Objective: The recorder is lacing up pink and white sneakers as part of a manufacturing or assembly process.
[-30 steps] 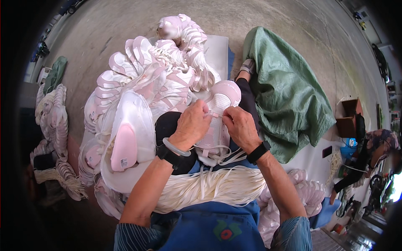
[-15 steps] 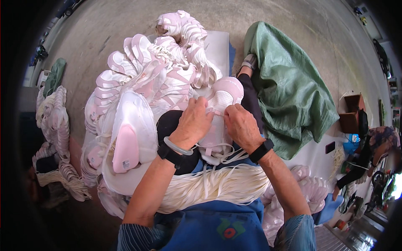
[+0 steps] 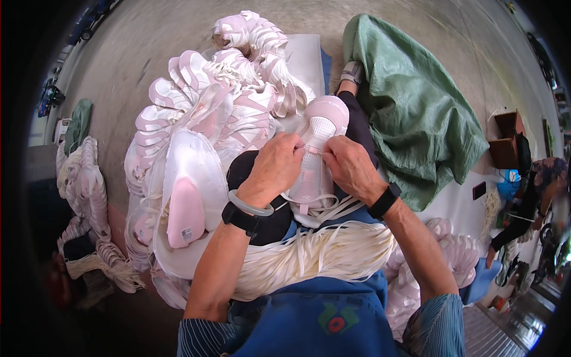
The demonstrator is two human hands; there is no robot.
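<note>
A pink and white shoe upper (image 3: 315, 177) rests on my lap, its rounded toe pointing away from me. My left hand (image 3: 275, 166) is closed in a pinch at its left edge, and my right hand (image 3: 353, 166) pinches at its right edge. Between my fingertips a white shoelace (image 3: 313, 150) runs across the upper below the mesh toe area; the fingers partly hide its ends. Loose lace loops lie at the near end of the upper. A thick bundle of cream laces (image 3: 309, 257) lies across my lap, in front of my blue apron (image 3: 321, 315).
Left of my lap is a large heap of similar uppers (image 3: 172, 119), with a white upper with a pink insole piece (image 3: 185, 211) nearest. A green sheet (image 3: 416, 119) drapes at the right. More uppers (image 3: 458, 253) lie near my right elbow. Another person (image 3: 526, 202) sits far right.
Both hands stay pinched at the upper's edges and have drawn slightly apart, the right one moving outward. The whole view has shifted a little.
</note>
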